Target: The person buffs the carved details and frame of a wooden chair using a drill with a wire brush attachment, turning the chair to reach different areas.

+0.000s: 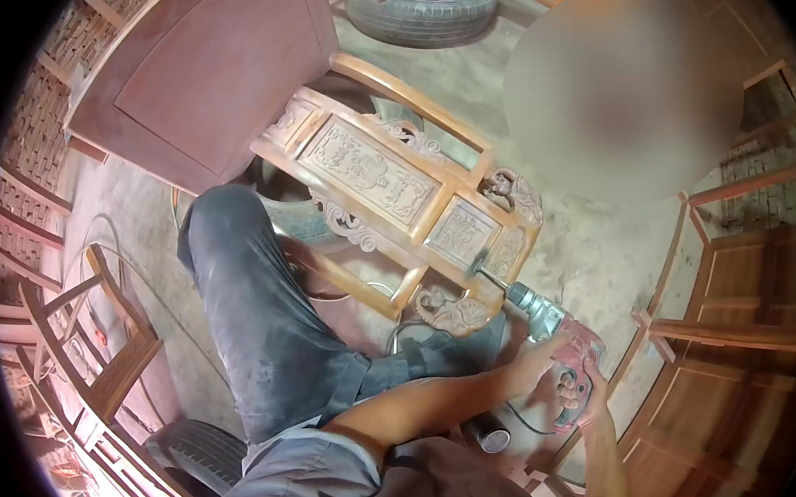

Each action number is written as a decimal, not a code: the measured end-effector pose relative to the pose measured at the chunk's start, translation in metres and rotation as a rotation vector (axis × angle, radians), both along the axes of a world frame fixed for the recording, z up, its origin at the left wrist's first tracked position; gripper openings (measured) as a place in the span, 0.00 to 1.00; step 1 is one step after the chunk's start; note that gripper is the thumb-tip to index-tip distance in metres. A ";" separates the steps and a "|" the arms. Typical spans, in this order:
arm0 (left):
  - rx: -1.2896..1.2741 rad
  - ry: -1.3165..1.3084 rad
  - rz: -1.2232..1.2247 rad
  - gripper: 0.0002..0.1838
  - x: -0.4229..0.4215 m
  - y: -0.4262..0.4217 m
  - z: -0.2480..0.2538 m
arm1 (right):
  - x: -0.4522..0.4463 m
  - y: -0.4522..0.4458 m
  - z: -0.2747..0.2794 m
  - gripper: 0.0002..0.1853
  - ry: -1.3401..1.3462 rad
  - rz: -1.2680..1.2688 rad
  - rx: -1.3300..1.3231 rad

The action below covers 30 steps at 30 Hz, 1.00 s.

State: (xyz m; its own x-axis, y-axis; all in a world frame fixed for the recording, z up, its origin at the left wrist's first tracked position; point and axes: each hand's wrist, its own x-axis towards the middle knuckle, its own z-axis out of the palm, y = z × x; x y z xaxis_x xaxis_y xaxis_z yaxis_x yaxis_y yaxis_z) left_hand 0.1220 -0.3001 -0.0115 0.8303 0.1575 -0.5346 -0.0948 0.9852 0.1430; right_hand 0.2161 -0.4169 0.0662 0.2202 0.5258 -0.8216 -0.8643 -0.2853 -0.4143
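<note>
My right hand [590, 402] is wrapped round the rear handle of a red power drill [583, 345]. Up front, my left hand [538, 364] grips the drill body behind its metal gear housing. A thin shaft runs from the chuck to a small dark round attachment [480, 260], whose exact kind I cannot make out. The attachment is at the carved panel [464, 231] near the top end of a wooden chair back [366, 174]; whether it touches is unclear. The chair is tipped over, its reddish seat [217, 70] standing up at the far left.
Car tyres lie at the back [423, 15], under the chair back [298, 221] and at lower left [195, 451]. Wooden frames stand left [122, 372] and right [743, 334]. A dark cylindrical can [493, 438] sits by the drill cord. My bent leg [256, 303] borders the chair.
</note>
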 end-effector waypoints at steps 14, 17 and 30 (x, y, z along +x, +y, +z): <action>0.023 -0.027 -0.062 0.17 -0.005 -0.005 -0.016 | -0.004 -0.021 -0.014 0.23 0.015 -0.034 -0.036; 0.025 -0.022 -0.071 0.15 -0.005 -0.009 -0.031 | -0.009 -0.018 -0.020 0.22 0.031 -0.059 -0.024; 0.198 0.241 -0.119 0.15 0.008 0.023 -0.028 | -0.022 0.001 -0.043 0.21 0.114 -0.195 0.160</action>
State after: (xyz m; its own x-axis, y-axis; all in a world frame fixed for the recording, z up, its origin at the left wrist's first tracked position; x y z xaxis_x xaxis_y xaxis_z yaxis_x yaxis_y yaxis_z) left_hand 0.1305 -0.2772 -0.0398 0.7027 0.1877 -0.6863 0.0790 0.9380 0.3374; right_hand 0.1937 -0.4162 0.0231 0.2405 0.6079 -0.7567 -0.9402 -0.0479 -0.3373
